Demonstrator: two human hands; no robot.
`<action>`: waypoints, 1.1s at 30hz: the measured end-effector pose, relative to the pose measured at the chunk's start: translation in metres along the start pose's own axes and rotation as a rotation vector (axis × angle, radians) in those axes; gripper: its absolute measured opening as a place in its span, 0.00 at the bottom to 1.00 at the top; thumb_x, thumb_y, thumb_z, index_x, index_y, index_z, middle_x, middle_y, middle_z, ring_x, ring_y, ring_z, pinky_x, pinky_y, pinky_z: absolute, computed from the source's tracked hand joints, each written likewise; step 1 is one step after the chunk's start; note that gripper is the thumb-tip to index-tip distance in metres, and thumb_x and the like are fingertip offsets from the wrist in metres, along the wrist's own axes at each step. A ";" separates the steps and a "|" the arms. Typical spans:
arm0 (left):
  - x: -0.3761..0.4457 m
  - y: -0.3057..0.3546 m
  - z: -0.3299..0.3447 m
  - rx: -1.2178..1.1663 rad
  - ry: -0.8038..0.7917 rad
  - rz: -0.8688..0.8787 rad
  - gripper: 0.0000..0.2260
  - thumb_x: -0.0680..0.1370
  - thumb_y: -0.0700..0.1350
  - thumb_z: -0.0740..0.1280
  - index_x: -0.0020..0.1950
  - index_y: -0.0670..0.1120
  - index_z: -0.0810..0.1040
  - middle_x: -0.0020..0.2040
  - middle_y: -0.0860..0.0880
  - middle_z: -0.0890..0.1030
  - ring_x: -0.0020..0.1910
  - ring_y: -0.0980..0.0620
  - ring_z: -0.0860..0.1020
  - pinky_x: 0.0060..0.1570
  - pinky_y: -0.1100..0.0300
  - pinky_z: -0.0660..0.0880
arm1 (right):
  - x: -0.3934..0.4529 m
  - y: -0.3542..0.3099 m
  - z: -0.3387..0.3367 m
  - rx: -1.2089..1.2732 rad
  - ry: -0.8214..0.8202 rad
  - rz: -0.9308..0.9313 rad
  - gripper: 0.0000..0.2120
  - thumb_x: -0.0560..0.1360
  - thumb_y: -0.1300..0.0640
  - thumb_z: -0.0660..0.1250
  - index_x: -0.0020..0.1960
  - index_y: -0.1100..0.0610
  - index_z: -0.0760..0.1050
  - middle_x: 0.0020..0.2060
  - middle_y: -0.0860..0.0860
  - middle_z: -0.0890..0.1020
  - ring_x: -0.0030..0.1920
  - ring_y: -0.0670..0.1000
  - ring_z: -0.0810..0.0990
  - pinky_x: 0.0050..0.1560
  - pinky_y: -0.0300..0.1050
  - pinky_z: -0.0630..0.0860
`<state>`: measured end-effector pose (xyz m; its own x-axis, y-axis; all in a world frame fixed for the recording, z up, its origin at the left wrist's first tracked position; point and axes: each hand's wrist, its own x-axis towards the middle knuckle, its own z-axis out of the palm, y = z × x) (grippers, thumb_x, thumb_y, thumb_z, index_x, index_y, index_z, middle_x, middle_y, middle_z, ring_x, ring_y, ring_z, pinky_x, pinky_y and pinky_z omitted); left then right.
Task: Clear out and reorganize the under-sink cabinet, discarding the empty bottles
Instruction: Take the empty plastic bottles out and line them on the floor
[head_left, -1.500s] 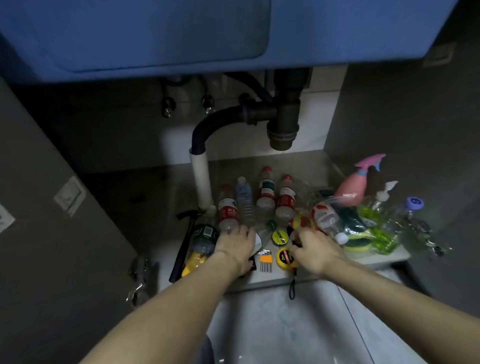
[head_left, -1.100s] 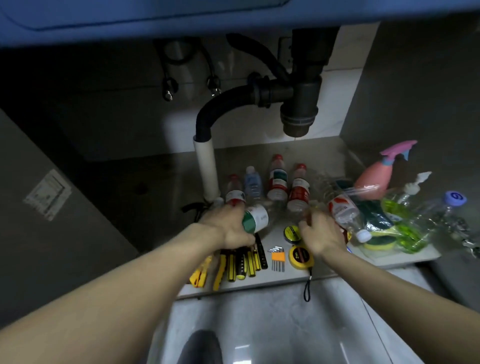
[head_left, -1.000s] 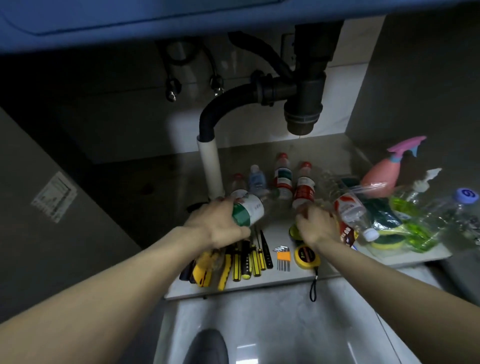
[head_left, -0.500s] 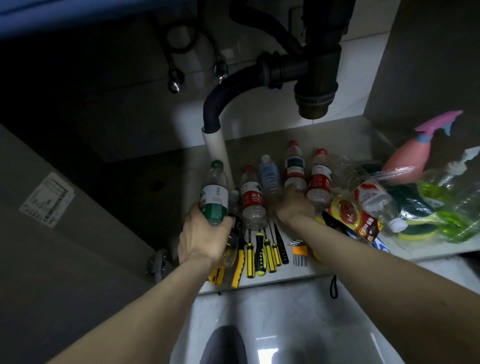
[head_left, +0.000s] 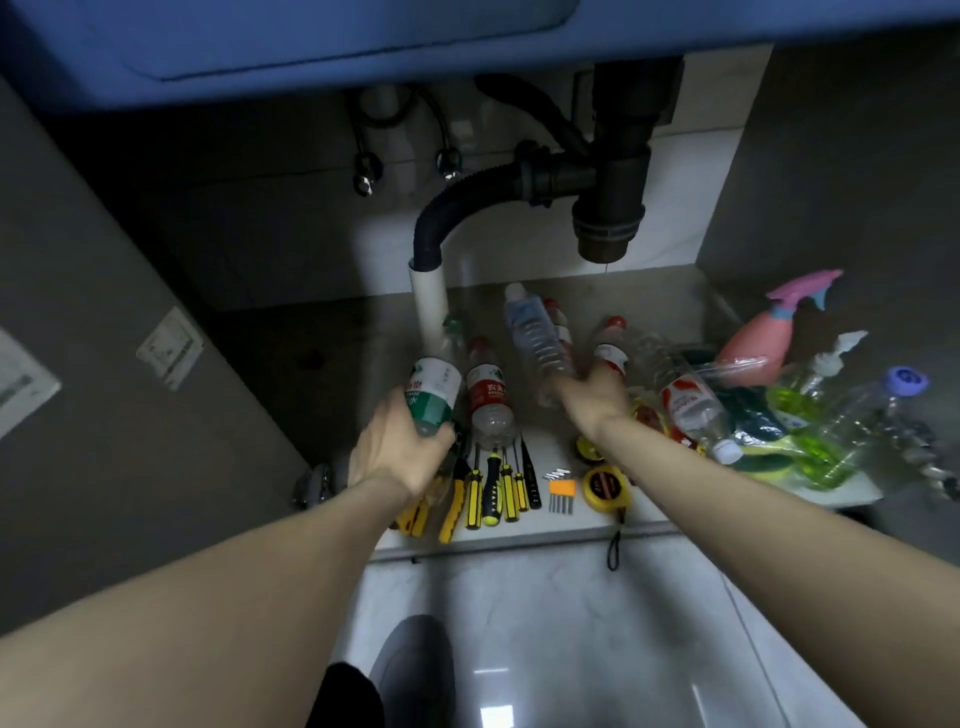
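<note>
Open under-sink cabinet, dim light. Cabinet door (head_left: 130, 364) fills the left of the frame, a pale sticker on its inner face. Left of centre, the left hand (head_left: 397, 452) curls round the lower half of a green-label bottle (head_left: 434, 389), which is tilted, cap end toward the white drain pipe (head_left: 431, 306); whether its base touches the cabinet floor (head_left: 561, 457) I cannot tell. Just right of it a red-label bottle (head_left: 488, 400) stands upright on the floor, touched by neither hand. Below these, at the front edge, a row of yellow-and-black screwdrivers (head_left: 493, 488) lies side by side, then a small orange hex-key set (head_left: 562, 488) and a yellow tape measure (head_left: 605, 486), its strap hanging over the edge. Centre frame, the right hand (head_left: 592, 400) grips the base of a clear blue-tinted bottle (head_left: 535, 338), lifted and leaning up-left, cap uppermost. Behind it, two more red-capped bottles (head_left: 613, 348), partly hidden. Above, the black trap (head_left: 608, 208) and corrugated hose run into the white pipe. Right of the hand, a clear bottle with red-and-white label (head_left: 693, 408) lies on its side over a heap of packets. Far right: pink spray bottle (head_left: 763, 343), green liquid pump bottle (head_left: 810, 384), clear bottle with purple cap (head_left: 872, 410).
</note>
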<state>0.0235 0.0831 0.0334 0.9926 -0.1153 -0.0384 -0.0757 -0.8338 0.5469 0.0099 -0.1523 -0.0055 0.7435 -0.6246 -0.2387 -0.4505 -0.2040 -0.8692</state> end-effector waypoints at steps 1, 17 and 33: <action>-0.003 0.007 -0.002 -0.002 -0.007 0.021 0.21 0.70 0.58 0.68 0.58 0.52 0.68 0.53 0.48 0.76 0.48 0.43 0.78 0.45 0.52 0.76 | -0.008 0.000 -0.013 -0.009 -0.002 -0.037 0.22 0.67 0.43 0.72 0.57 0.55 0.78 0.52 0.54 0.84 0.53 0.57 0.82 0.56 0.52 0.79; -0.171 0.048 0.070 -0.452 -0.037 0.034 0.24 0.70 0.61 0.66 0.64 0.58 0.67 0.53 0.54 0.77 0.44 0.56 0.77 0.42 0.57 0.76 | -0.141 0.030 -0.249 0.026 0.250 -0.157 0.33 0.71 0.39 0.71 0.68 0.53 0.65 0.58 0.53 0.80 0.58 0.58 0.81 0.64 0.60 0.75; -0.366 -0.070 0.166 -0.095 -0.602 -0.346 0.25 0.75 0.57 0.68 0.67 0.47 0.69 0.63 0.45 0.76 0.60 0.43 0.77 0.58 0.53 0.74 | -0.262 0.237 -0.117 -0.363 -0.294 0.294 0.44 0.73 0.38 0.71 0.80 0.58 0.57 0.74 0.58 0.69 0.73 0.59 0.70 0.71 0.49 0.67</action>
<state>-0.3502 0.0942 -0.1298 0.7306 -0.1540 -0.6652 0.2707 -0.8291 0.4893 -0.3489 -0.1253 -0.0984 0.6440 -0.4685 -0.6048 -0.7627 -0.3318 -0.5551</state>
